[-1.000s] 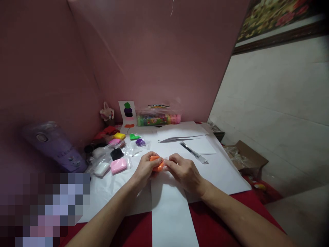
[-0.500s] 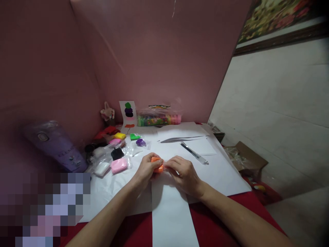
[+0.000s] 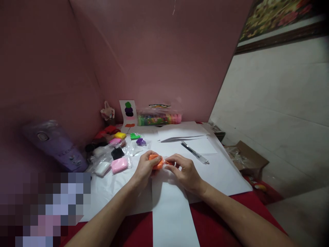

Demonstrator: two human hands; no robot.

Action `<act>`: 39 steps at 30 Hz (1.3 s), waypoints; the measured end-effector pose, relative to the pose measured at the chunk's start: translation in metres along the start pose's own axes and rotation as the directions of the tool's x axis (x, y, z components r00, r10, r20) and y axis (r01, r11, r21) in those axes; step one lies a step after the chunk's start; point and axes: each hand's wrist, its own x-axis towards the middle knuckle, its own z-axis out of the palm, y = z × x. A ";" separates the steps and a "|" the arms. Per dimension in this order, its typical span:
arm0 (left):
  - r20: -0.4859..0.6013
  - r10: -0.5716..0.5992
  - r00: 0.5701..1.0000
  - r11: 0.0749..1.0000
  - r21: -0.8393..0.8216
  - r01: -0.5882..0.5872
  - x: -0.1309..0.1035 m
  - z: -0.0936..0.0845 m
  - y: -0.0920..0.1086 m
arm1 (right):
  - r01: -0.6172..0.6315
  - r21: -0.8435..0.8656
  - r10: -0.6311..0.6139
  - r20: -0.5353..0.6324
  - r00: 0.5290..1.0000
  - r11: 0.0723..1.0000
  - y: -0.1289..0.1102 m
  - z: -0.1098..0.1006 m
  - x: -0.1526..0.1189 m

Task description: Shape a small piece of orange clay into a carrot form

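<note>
An orange clay packet (image 3: 156, 161) in clear wrap is held between both hands over white paper (image 3: 169, 209). My left hand (image 3: 145, 168) grips its left side with thumb and fingers curled around it. My right hand (image 3: 185, 171) pinches the wrap at the packet's right end. To the left lie more clay packets: pink (image 3: 119, 165), black (image 3: 117, 153), white (image 3: 101, 168), yellow (image 3: 119, 135), green (image 3: 134, 136) and purple (image 3: 141, 141).
A pen (image 3: 194, 153) lies on the paper behind my right hand. A card with clay blobs (image 3: 128, 114) and a long clay pack (image 3: 158, 119) lean on the pink wall. A purple device (image 3: 55, 145) stands at left, a cardboard box (image 3: 248, 158) at right.
Both hands shifted slightly on the orange packet; my right fingers now pinch its right end and a little more orange shows there.
</note>
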 end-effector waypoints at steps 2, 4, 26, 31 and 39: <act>0.001 0.005 1.000 1.000 0.015 -0.005 -0.001 0.001 0.000 | 0.049 -0.020 -0.050 -0.001 0.999 0.999 0.001 0.000 0.000; 0.012 0.018 1.000 0.999 0.029 -0.019 -0.002 0.002 -0.001 | 0.078 -0.023 -0.078 0.006 0.997 0.997 0.003 0.000 -0.001; -0.061 0.137 0.989 0.990 -0.030 -0.139 0.004 -0.004 0.001 | -0.345 0.466 0.376 0.030 0.926 0.815 0.006 -0.001 0.004; -0.081 0.158 0.984 0.987 -0.006 -0.159 0.003 -0.004 0.002 | -0.361 0.463 0.395 0.026 0.918 0.809 0.009 0.000 0.003; -0.105 0.203 0.974 0.979 0.015 -0.202 0.005 -0.004 0.001 | -0.353 0.402 0.370 0.036 0.928 0.845 0.005 -0.001 0.002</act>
